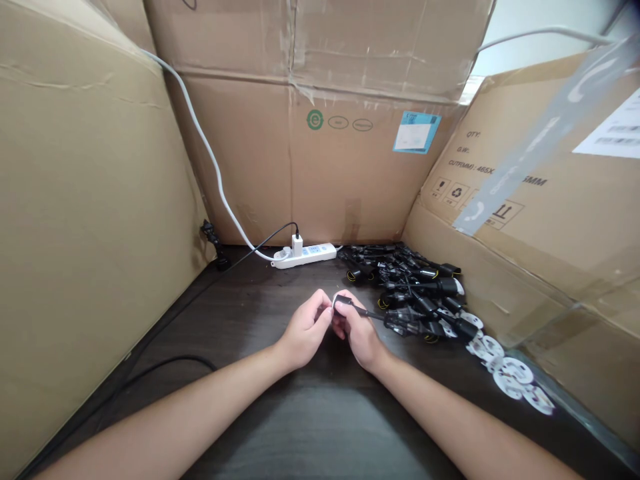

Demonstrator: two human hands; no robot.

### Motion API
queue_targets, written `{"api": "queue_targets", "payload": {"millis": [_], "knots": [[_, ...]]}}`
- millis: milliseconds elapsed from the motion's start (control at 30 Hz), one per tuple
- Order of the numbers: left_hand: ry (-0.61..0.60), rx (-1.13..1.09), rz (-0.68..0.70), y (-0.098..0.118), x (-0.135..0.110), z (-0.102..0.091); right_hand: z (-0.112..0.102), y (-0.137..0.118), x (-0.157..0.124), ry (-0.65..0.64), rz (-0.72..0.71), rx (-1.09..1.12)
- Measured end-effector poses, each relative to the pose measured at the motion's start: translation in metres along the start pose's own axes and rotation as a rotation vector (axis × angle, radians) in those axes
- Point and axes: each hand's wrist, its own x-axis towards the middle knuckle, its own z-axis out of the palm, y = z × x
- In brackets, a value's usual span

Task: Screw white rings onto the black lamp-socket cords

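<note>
Both of my hands meet at the middle of a dark table [310, 427]. My right hand [357, 330] is closed on a small black connector [345, 305] with a thin black cable running right toward a pile. My left hand [305, 330] pinches a small white piece at the connector's left end; what it is I cannot make out. The pile of black cable parts [410, 287] lies just right of my hands.
Cardboard boxes wall the table on the left [85, 220], back [320, 133] and right [540, 200]. A white power strip [305, 254] with a charger plugged in lies at the back. Several white round pieces [505, 370] trail off the pile at right. A black cable [165, 363] runs along the left.
</note>
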Motion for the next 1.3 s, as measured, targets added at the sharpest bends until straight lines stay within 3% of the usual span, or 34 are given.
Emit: {"api": "queue_targets", "payload": {"millis": [267, 433, 667, 867, 1300], "knots": [[-0.011, 0.023, -0.012, -0.001, 0.001, -0.002, 0.002, 0.0, 0.002, 0.051, 0.015, -0.005], [0.063, 0.029, -0.069, 0.001, 0.002, -0.004, 0.001, -0.002, 0.0, 0.01, 0.018, -0.068], [0.057, -0.056, -0.12, 0.004, 0.005, -0.001, 0.002, -0.006, -0.001, -0.003, 0.026, -0.109], [0.101, -0.019, -0.077, 0.006, 0.003, -0.002, 0.004, -0.008, -0.001, 0.0, 0.04, -0.095], [0.048, 0.013, -0.038, 0.011, 0.004, -0.002, 0.004, -0.004, 0.001, 0.074, 0.082, -0.011]]}}
